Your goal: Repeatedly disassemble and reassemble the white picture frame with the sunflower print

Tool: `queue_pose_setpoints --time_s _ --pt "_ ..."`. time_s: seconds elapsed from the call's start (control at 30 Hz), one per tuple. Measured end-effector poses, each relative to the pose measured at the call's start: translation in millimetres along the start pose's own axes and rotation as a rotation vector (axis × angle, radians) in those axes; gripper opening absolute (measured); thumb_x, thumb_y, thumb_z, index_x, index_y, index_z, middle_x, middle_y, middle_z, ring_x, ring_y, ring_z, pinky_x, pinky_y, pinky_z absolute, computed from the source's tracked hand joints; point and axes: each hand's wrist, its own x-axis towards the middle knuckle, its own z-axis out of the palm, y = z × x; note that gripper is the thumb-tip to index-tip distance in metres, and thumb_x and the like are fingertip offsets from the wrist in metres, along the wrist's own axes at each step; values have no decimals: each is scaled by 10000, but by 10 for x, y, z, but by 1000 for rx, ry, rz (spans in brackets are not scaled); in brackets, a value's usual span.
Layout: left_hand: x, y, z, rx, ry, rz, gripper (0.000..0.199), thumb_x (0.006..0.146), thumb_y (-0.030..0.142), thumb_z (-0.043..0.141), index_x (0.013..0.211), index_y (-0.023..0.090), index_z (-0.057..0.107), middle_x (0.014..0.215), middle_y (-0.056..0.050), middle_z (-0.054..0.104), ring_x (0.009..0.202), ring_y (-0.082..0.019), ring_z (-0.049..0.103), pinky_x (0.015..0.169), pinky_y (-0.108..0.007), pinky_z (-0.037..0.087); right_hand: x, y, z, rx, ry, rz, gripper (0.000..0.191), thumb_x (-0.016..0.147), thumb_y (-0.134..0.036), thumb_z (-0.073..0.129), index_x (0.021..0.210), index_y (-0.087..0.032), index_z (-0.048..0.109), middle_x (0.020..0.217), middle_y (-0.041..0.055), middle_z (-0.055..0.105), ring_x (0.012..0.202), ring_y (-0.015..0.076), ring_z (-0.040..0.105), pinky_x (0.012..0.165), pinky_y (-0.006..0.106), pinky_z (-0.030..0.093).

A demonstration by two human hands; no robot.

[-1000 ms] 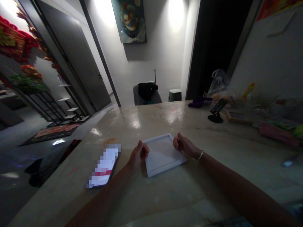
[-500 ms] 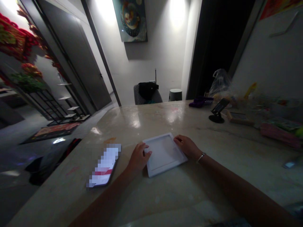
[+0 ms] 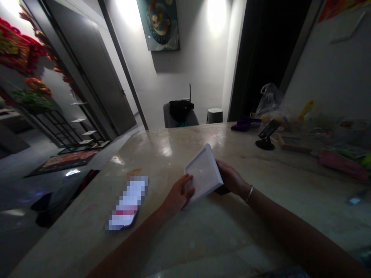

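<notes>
Tipped up from the bench, the white square frame now leans between both hands, the left hand with fingers pressed on its near edge, the right hand curled around the opposite edge, together steadying it.

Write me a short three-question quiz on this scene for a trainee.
1. True or false: the white frame lies flat on the stone counter.
2. Multiple choice: which wrist wears the metal bangle? A) left wrist B) right wrist
3. Fill in the blank: the black stand stands on the person's ____ side of the frame.

Key:
1. False: it is tilted up between the left hand and the right hand.
2. B
3. right
</notes>
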Motion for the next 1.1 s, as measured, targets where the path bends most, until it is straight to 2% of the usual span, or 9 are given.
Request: queue_pose_setpoints --time_s 0.1,0.27,0.43,0.6,0.77,0.87,1.0,1.1 --pt "4 -5 0 -4 -19 8 510 718 431 557 1174 205 521 1313 -130 428 1227 -271 359 1034 -468 215 -31 4 8 -46 -57 35 444 751 -467 497 1121 -222 507 1007 53 611 878 191 569 783 319 435" --pt "7 18 4 26 -41 29 546 697 411 584 1203 225 497 1347 -113 388 1245 -281 329 1040 -465 209 -88 64 -14 -16 -160 84 523 744 -467 522 1221 -285 409 1115 48 558 943 194 545 807 337 432" --pt "0 88 2 16 17 3 489 665 390 618 1138 279 556 1293 -73 465 1205 -286 375 1027 -479 221 -126 118 31 -59 -212 -37 614 695 -434 610 1248 -281 389 1231 60 481 1110 215 447 946 385 344" --pt "-7 123 11 -57 37 -10 470 647 387 639 1101 278 584 1256 -66 500 1175 -272 404 1010 -468 256 -144 139 41 -157 -203 -94 698 687 -505 590 1294 -283 328 1259 66 459 1155 223 413 965 402 336" --pt "-1 154 40 -200 32 -60 465 648 400 640 1090 268 585 1250 -76 501 1137 -268 450 932 -443 373 -208 55 104 -391 -198 -169 549 794 -472 472 1297 -291 347 1299 35 434 1217 221 356 1027 408 259" --pt "0 199 45 -341 -16 -106 504 661 415 623 1131 252 546 1205 -75 538 1070 -254 510 886 -420 419 -259 17 199 -518 -273 -242 523 849 -423 396 1337 -289 265 1326 39 406 1227 216 352 1014 415 286" --pt "-36 249 55 -516 -116 -137 451 637 384 642 1051 217 586 1066 -68 626 1004 -260 550 894 -425 412 -284 93 290 -770 -419 -343 671 827 -403 453 1381 -260 100 1427 77 219 1304 235 191 1038 457 228" --pt "-74 261 38 -648 -97 -168 349 632 358 626 941 197 630 1005 -64 655 1021 -263 539 926 -410 390 -260 184 290 -963 -375 -334 791 778 -412 528 1386 -255 48 1445 100 150 1302 262 184 1038 483 211"
